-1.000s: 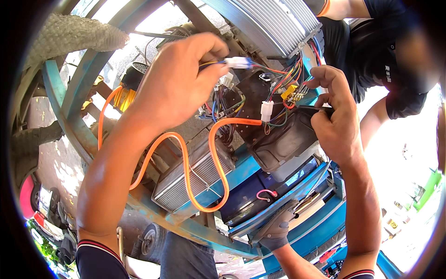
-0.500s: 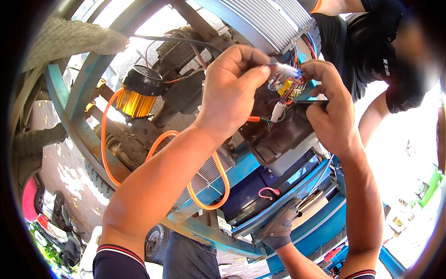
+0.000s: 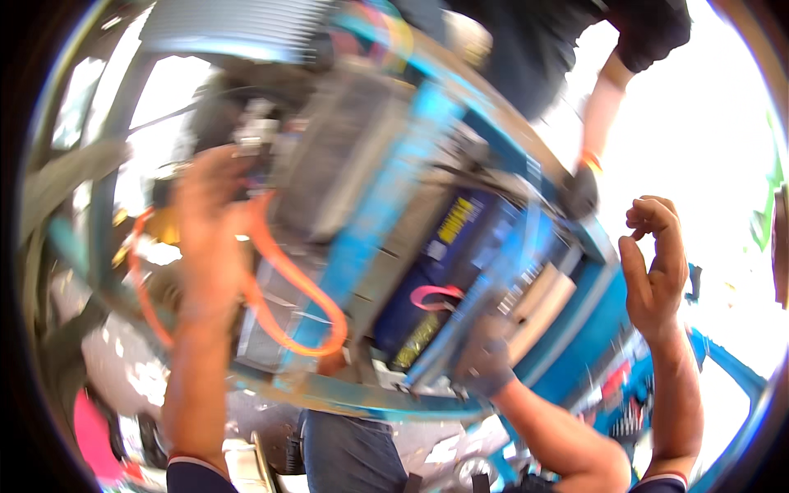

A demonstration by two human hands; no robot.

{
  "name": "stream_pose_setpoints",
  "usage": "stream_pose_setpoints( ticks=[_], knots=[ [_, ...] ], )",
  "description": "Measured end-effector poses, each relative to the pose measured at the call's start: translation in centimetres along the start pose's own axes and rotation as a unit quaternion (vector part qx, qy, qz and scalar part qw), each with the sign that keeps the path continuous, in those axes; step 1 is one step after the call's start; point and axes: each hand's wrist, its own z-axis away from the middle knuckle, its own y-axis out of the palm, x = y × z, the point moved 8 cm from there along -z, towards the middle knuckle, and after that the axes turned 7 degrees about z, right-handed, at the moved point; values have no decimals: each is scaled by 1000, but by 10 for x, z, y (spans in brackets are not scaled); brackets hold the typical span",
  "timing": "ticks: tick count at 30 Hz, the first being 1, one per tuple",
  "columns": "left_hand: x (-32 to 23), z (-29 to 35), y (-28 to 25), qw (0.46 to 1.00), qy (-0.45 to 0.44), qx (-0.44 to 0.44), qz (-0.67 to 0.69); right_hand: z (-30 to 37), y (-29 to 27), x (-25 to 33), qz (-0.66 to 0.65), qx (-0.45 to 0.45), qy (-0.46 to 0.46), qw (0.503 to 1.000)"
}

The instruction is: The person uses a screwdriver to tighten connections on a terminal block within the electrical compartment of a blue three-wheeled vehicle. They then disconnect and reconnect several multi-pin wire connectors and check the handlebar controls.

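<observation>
The right hand (image 3: 657,275) is held out to the side, clear of the frame. Its fingers are curled, with a gap left between thumb and forefinger; nothing is seen gripped.

A co-worker's gloved hand (image 3: 485,353) is placed beside the dark blue box (image 3: 472,242), close to a pale slat (image 3: 542,300). If either part were shifted, the glove could be pinched. A pink cable loop (image 3: 436,296) is left exposed on the box and could be snagged by the glove.

The orange cable (image 3: 283,264) is looped loosely across the blue rail (image 3: 386,197), near the left forearm. It could be caught by a sweep of that arm, and its end strained.

The left hand (image 3: 209,193) is raised over the left part of the frame. Its fingers are blurred; how far they are opened, and whether anything is held, cannot be told. What appears to be a white connector (image 3: 256,130) is located just beside the fingertips. If it is held only lightly, it could be dropped among the dark parts below.

Beyond, coloured wires (image 3: 394,37) are bunched beside the finned housing (image 3: 230,33); they could be pulled loose if the connector's leads are tugged.
</observation>
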Motion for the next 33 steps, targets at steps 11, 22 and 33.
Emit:
stream_pose_setpoints(
  ticks=[11,22,33],
  knots=[
    [-46,165,64,932,156,178,-276,495,-121,-95,214,133,631,733],
    [98,304,42,623,-227,476,-578,270,260,-11,-293,56,199,934],
    [99,315,27,723,-161,350,-574,262,258,-1,-277,63,90,955]
  ],
)
